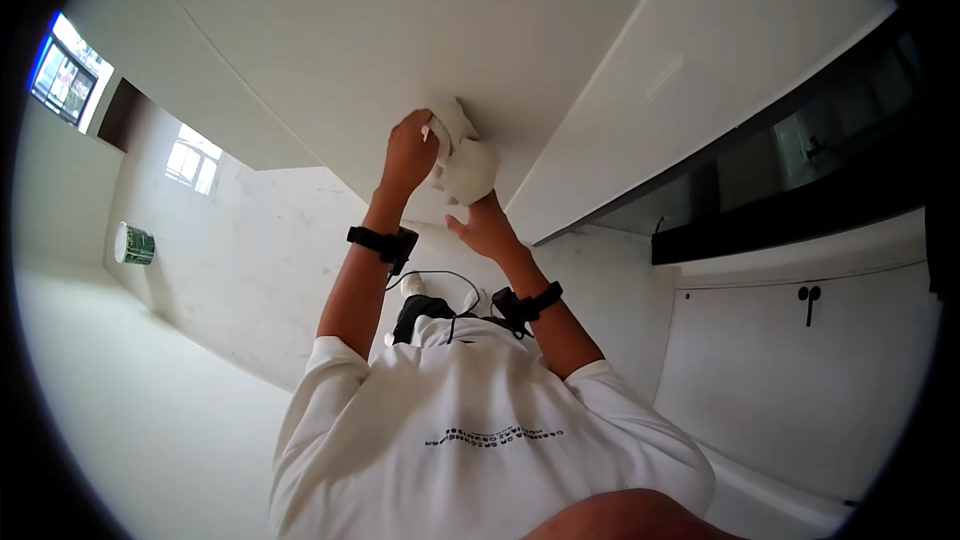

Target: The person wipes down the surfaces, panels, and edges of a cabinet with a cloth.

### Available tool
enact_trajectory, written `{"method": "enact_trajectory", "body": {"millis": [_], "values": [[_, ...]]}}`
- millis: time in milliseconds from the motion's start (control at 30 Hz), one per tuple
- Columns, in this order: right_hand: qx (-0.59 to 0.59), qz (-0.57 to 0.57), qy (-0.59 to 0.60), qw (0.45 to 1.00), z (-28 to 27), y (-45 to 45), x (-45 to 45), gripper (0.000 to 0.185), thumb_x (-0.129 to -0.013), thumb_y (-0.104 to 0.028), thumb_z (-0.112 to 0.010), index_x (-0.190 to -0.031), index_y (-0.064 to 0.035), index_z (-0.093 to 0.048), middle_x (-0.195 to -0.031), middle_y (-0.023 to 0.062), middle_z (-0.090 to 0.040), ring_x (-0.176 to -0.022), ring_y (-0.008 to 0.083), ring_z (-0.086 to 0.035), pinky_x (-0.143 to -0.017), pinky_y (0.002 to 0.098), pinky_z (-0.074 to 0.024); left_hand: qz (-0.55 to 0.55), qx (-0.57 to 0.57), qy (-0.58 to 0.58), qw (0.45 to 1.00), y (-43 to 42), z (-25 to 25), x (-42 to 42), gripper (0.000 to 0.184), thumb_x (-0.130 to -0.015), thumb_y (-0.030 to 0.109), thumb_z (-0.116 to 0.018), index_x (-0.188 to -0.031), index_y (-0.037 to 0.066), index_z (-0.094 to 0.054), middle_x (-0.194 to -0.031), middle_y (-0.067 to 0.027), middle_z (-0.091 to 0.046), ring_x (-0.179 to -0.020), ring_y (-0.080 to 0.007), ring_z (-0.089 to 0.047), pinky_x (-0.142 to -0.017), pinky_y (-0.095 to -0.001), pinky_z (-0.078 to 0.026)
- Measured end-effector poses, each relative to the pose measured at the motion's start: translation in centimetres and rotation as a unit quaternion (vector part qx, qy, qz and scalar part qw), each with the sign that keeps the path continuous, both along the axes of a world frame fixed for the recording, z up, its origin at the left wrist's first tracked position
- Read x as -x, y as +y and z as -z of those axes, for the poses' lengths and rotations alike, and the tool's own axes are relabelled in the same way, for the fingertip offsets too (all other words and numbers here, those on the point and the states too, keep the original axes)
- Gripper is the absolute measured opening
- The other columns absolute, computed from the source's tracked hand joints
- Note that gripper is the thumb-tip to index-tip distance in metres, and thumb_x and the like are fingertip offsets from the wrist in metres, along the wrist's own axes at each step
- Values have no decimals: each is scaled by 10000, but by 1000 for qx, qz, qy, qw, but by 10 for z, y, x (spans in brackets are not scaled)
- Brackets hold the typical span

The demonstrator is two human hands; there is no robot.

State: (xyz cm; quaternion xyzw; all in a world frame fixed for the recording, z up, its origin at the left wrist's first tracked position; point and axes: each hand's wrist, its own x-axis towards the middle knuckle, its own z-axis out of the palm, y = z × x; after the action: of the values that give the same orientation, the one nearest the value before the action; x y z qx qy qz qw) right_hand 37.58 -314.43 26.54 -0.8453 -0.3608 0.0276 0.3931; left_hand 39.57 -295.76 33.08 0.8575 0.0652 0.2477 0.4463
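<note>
A crumpled off-white cloth (468, 170) is bunched up in front of a pale, smooth panel (390, 40). My left hand (408, 155) has its fingers curled round the cloth's upper left part. Lower and to the right, my right hand (487, 227) reaches into the cloth from below; its thumb shows, while the cloth covers its fingers. The cloth's upper end lies close to the panel, and I cannot tell how firmly it presses on it.
A green and white bucket (134, 244) stands on the pale floor (250, 250) at left. To the right run a white panel with a dark-edged opening (690, 190) and white cabinet doors (800, 350) with black handles. A thin cable (435, 272) hangs between my wrist straps.
</note>
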Motion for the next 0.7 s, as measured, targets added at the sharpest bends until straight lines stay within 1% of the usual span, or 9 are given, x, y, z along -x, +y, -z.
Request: {"method": "enact_trajectory", "body": {"millis": [67, 133, 267, 367, 467, 500, 533, 600, 700], "values": [[-28, -43, 15, 999, -24, 8, -3, 552, -827, -219, -721, -1299, -32, -506, -1306, 229, -533, -1248, 415, -464, -1045, 466, -395, -39, 13, -70, 997, -5, -49, 2, 254, -800, -47, -545, -1048, -35, -600, -1024, -222, -650, -939, -413, -631, -825, -444, -511], [-6, -31, 47, 998, -55, 20, -12, 536, -859, -224, -706, -1295, -5, -482, -1317, 227, -538, -1194, 402, -537, -996, 460, -439, -53, -87, -162, 982, -1, -103, 2, 291, -790, -61, -528, -1072, -41, -596, -1064, -199, -638, -950, -385, -614, -839, -451, -501], [-86, -17, 104, 991, -65, 39, -22, 536, -895, -236, -692, -1307, 3, -447, -1325, 194, -548, -1104, 335, -619, -950, 422, -480, -22, -107, -124, 986, 6, -147, 2, 278, -816, -53, -508, -1076, -45, -605, -1094, -180, -629, -967, -397, -618, -854, -397, -496], [-61, -10, 133, 989, -41, 36, -26, 672, -911, -287, -676, -1412, 11, -340, -1393, 186, -504, -1224, 341, -550, -1024, 412, -431, -17, -110, -111, 988, 8, -132, 0, 240, -821, -32, -504, -1006, -16, -655, -1112, -162, -636, -977, -384, -614, -833, -443, -511], [-41, -27, 18, 999, -14, 35, -33, 728, -924, -349, -648, -1452, 24, -314, -1456, 212, -443, -1321, 374, -458, -1095, 406, -359, -8, -79, -59, 995, 15, -85, 1, 241, -825, -36, -510, -1017, -23, -656, -1078, -177, -640, -962, -387, -623, -832, -433, -511], [24, -50, 179, 982, -43, 36, -36, 682, -903, -364, -655, -1362, 76, -410, -1390, 287, -492, -1307, 420, -459, -1069, 427, -388, -5, -76, -28, 997, 21, -65, 3, 246, -827, -42, -512, -1033, -29, -646, -1074, -183, -642, -973, -387, -624, -839, -419, -508], [-42, -48, 137, 989, -41, 39, -35, 644, -907, -345, -652, -1333, 87, -436, -1352, 285, -520, -1286, 403, -482, -1063, 414, -391, 0, -74, 1, 997, 26, -45, 5, 253, -829, -49, -514, -1050, -35, -637, -1070, -189, -644, -985, -386, -625, -846, -405, -504], [-13, -74, 264, 962, -44, 47, -42, 619, -905, -309, -661, -1338, 75, -440, -1337, 276, -531, -1281, 390, -491, -1066, 406, -388, 19, -49, 56, 997, 34, -3, 11, 241, -835, -41, -518, -1046, -40, -636, -1064, -191, -649, -980, -382, -630, -841, -407, -505], [-84, -39, 222, 971, -41, 56, -42, 597, -897, -264, -677, -1349, 49, -444, -1322, 262, -545, -1268, 376, -509, -1059, 405, -396, 34, -10, 81, 996, 40, -7, 7, 239, -838, -26, -532, -1052, -36, -639, -1076, -196, -654, -969, -386, -631, -841, -413, -503]]}}
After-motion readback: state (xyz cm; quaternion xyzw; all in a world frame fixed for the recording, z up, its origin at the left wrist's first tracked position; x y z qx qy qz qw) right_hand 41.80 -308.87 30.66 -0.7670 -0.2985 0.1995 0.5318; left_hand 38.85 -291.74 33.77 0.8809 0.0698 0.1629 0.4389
